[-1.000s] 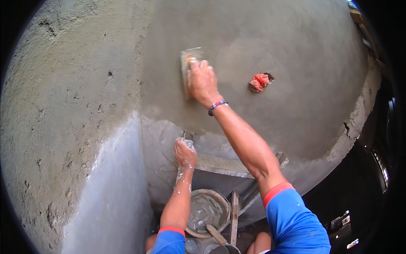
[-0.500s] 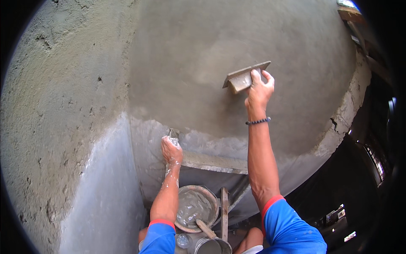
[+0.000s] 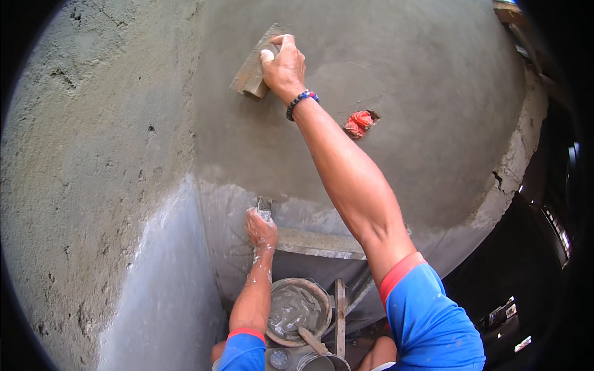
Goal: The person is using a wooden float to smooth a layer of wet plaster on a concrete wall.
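Observation:
My right hand [image 3: 284, 65], a beaded bracelet at its wrist, is closed around the grip of a plastering float [image 3: 250, 74]. The float lies tilted against the wet grey plaster wall [image 3: 421, 74], high up near the left corner. Crumpled red material [image 3: 359, 125] fills a small hole in that wall, beside my right forearm. Lower down, my left hand [image 3: 261, 230] is closed at the plaster's lower edge. A small grey, flat-ended piece shows above its fingers; its kind is unclear.
A rough side wall [image 3: 93, 123] rises on the left. Below my hands are a ledge [image 3: 318, 244], a round basin of wet mortar [image 3: 300, 309], a wooden-handled tool [image 3: 312, 340], a bucket [image 3: 325, 363] and an upright wooden strip [image 3: 340, 315]. The wall's right edge [image 3: 513, 161] is broken.
My right hand has swept the float up and left across the wall, turning it steeper. The red-filled hole is now uncovered. My left hand stays at the plaster's lower edge; the view has shifted slightly.

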A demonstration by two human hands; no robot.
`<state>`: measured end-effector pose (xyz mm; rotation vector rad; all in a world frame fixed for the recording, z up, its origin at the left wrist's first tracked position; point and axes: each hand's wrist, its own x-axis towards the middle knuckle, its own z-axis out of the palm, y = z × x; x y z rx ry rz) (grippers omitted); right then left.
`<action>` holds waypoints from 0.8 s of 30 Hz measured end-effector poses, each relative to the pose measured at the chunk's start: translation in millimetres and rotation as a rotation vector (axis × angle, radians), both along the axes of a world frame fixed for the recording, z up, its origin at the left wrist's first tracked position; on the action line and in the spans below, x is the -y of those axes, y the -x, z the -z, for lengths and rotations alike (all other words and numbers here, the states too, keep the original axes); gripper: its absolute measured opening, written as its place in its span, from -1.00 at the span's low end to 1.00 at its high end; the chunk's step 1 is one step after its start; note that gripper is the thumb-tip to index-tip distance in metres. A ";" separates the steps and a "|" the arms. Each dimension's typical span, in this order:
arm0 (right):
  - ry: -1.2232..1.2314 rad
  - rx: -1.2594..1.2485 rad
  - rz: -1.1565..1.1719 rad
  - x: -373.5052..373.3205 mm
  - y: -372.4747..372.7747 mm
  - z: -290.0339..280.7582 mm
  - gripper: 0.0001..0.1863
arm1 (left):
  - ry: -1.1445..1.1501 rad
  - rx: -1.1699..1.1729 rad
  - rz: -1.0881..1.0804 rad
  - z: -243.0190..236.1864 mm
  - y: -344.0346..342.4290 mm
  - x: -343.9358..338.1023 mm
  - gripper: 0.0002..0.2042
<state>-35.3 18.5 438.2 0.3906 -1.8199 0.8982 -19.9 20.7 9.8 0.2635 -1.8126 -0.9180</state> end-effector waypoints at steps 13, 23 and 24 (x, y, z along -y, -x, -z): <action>-0.437 -0.191 0.177 -223.0 -99.9 -39.6 -0.37 | -0.037 0.004 -0.006 -1.2 -2.6 4.7 -0.60; -1.273 -0.276 0.584 -231.4 -26.9 14.1 -0.46 | -0.028 0.011 -0.013 1.1 0.5 3.8 -0.60; -1.268 -0.285 0.566 -244.2 -27.7 22.1 -0.43 | -0.027 0.013 -0.017 0.0 0.4 4.5 -0.60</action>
